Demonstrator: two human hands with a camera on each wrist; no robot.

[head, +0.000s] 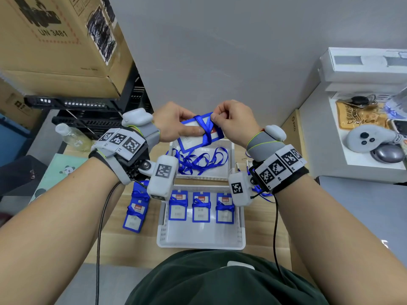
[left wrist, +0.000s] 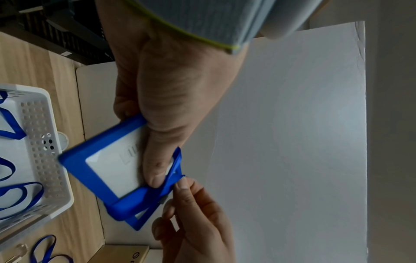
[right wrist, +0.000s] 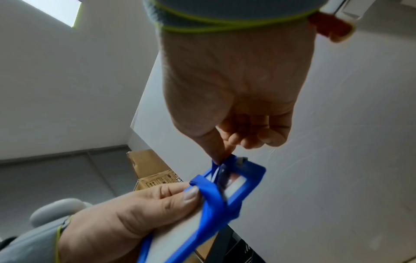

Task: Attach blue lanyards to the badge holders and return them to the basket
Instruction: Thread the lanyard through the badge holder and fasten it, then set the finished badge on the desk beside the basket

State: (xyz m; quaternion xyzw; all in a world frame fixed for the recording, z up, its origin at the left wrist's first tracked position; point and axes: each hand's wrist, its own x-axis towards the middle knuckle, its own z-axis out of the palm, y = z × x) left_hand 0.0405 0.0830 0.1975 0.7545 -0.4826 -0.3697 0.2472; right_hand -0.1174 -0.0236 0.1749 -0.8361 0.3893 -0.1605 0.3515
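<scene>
I hold a blue-framed badge holder (head: 191, 137) (left wrist: 108, 169) (right wrist: 238, 185) in the air above the far white basket (head: 230, 150). My left hand (head: 176, 123) (left wrist: 162, 124) (right wrist: 139, 210) grips it, thumb pressing on its face. A blue lanyard (head: 203, 126) (left wrist: 173, 176) (right wrist: 211, 195) is wrapped across the holder. My right hand (head: 229, 119) (left wrist: 195, 210) (right wrist: 234, 113) pinches the lanyard at the holder's upper edge. The near white basket (head: 200, 238) holds three badge holders (head: 200, 206) bound with lanyards.
Loose blue lanyards (head: 198, 161) lie in the far basket. Two more wrapped badge holders (head: 134, 211) lie on the wooden table left of the near basket. A clear bottle (head: 72, 136) and cardboard boxes (head: 55, 40) stand at the left; a white shelf with a controller (head: 370, 137) stands right.
</scene>
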